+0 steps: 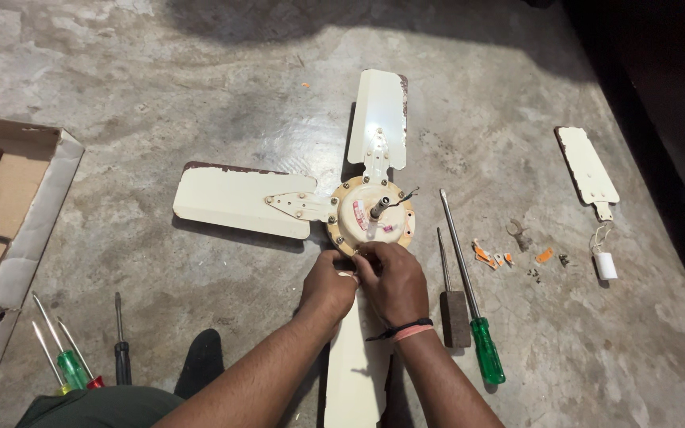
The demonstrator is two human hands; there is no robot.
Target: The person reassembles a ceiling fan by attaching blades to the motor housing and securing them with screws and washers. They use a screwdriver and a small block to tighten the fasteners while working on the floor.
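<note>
Left of both hands, screwdrivers (65,361) on concrete. Left hand (328,287) and right hand (394,281), fingers pinched together on cream ceiling fan hub (370,215) at its near rim. Best steadied squarely; green-handled screwdriver (473,301) just right.

Ceiling fan (370,214) lies flat on concrete floor (200,95), motor hub facing up, short shaft upright at centre. Cream blades rust-edged: one points left, one away, one toward the person, partly hidden by forearms.

The right hand (394,281) hides the fan hub's (370,215) near rim.
</note>
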